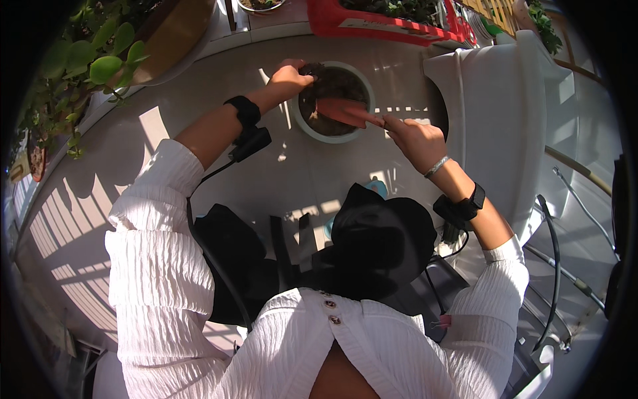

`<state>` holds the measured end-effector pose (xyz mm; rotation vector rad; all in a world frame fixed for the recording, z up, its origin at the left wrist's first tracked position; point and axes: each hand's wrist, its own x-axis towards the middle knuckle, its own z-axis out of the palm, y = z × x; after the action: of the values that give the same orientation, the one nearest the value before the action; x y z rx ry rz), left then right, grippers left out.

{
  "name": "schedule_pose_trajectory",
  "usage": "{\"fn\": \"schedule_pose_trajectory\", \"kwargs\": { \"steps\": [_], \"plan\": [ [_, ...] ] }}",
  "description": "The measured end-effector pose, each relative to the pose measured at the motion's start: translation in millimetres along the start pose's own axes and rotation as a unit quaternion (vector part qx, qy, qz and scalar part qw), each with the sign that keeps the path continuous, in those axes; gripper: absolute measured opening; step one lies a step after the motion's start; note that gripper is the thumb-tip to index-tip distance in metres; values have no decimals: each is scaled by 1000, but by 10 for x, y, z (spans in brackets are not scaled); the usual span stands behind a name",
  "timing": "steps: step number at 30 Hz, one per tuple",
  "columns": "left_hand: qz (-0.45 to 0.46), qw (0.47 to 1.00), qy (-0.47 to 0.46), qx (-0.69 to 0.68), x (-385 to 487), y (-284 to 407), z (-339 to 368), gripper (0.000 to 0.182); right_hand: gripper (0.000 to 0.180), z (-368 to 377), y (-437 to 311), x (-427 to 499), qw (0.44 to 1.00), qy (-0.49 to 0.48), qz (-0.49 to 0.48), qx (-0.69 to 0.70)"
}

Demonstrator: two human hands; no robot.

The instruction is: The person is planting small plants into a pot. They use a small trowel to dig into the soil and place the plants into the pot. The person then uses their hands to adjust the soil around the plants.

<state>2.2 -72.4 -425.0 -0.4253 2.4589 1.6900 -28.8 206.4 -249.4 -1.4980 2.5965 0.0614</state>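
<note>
A round, pale plant pot (310,130) filled with dark soil (336,85) stands on the tiled floor in front of me. My right hand (418,142) is closed around the handle of a red hand trowel (344,112), whose blade lies over the soil inside the pot. At the pot's upper left rim is my left hand (293,79), its thumb and fingers at a dark clump by the edge. Whether the fingers grip the clump or the rim, I cannot tell.
A white moulded plastic piece (498,99) stands right of the pot. Behind are a red crate (379,25) of plants and a small pot (261,6). A large planter (174,40) with a leafy succulent (105,70) is upper left. Metal tubes and a hose lie at right.
</note>
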Motion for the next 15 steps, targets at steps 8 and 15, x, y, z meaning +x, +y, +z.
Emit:
{"fn": "schedule_pose_trajectory", "kwargs": {
  "steps": [8, 15],
  "plan": [
    [-56, 998, -29, 0, -82, 164, -58, 34, 18, 206, 271, -247, 994, -5, 102, 50],
    [-72, 997, -18, -17, -116, 345, -77, 32, 30, 325, -51, -261, 876, -176, 230, 386]
  ]
}}
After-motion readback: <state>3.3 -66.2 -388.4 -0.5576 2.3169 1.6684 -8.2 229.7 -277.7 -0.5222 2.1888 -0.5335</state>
